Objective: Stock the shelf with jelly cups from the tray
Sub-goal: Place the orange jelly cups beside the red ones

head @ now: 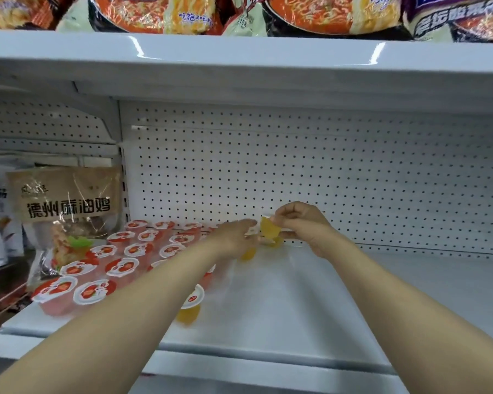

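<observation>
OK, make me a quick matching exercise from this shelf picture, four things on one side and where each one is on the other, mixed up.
Things:
1. red jelly cups
2. noodle packs
3. brown food bag
4. orange jelly cup

Places:
A. on the shelf above
B. held in the right hand
C. in rows at the shelf's left
D. standing behind the red cups, far left

Pairs: 1-C, 2-A, 3-D, 4-B

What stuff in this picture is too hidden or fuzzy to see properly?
- Head view: the tray is not in view at all.
- The left hand is motion-blurred, so its hold on the orange jelly cup is unclear.
- The left forearm covers some red jelly cups and part of a front orange cup.
- The noodle packs are cut off by the top edge.
</observation>
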{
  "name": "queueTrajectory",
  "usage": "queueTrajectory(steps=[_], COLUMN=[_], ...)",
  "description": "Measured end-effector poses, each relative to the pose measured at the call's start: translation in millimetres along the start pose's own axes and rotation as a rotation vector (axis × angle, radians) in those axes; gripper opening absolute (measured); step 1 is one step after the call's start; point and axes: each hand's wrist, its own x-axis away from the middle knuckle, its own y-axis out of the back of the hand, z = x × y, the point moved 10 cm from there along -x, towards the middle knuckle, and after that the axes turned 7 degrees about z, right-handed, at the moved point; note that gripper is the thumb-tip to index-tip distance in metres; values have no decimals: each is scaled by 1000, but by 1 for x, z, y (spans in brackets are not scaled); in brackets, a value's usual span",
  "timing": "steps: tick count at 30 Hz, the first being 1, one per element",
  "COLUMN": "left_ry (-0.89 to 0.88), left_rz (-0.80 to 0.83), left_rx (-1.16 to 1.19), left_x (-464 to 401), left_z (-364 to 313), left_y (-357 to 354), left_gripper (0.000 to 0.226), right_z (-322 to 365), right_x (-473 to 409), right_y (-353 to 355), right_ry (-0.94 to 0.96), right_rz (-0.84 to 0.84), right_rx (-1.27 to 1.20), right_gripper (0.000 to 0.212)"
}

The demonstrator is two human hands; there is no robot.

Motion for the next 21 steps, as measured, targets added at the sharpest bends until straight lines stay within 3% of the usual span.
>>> queueTrajectory(steps=[5,21], left_ry=[-24,55], left_rz=[155,177], left_rx=[-353,-505], left_x=[-4,-26], left_z=[11,35], left_y=[-30,-33], left_gripper=[51,62], right_z=[-33,-69], right_x=[-11,-16], right_y=[9,3], right_ry=[-29,-190], right_rz=[-139,-161], right_rx=[233,429], right_gripper=[24,39])
